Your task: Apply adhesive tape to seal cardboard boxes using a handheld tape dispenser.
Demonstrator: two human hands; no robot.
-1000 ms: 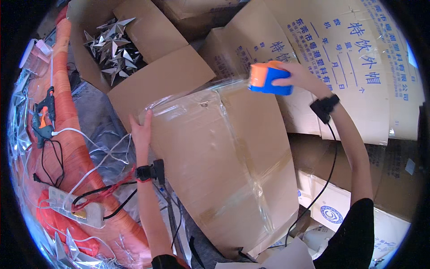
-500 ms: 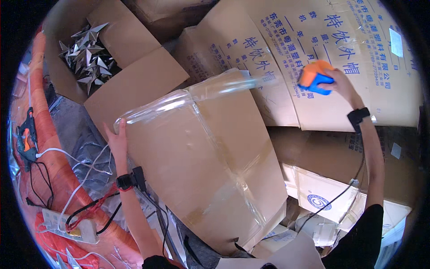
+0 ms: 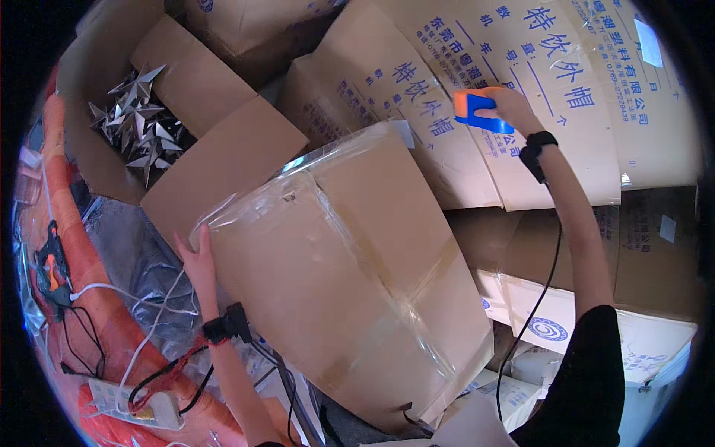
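A large closed cardboard box (image 3: 350, 276) lies in front of me, with clear tape (image 3: 298, 165) along its far edge and another strip down its middle seam. At its far left corner is my left hand (image 3: 197, 261), thumb against the edge and fingers spread. My right hand (image 3: 514, 108) grips an orange and blue tape dispenser (image 3: 471, 110), held beyond the box's far right corner, over the printed cartons. A short tape end (image 3: 403, 134) sticks out past that corner. Whether a strip still joins the dispenser to the box I cannot tell.
An open carton (image 3: 104, 167) of silver star-shaped pieces (image 3: 145, 127) stands at the far left. Big printed cartons (image 3: 551, 149) fill the far right, with white boxes (image 3: 514, 298) below. Left lie a power strip (image 3: 138, 402), cables and a black clamp (image 3: 52, 261) on orange sheeting (image 3: 97, 276).
My right hand has moved left with the tape dispenser, nearer the box. The tape stretched beyond the far edge now lies along that edge. My left hand stays at the corner.
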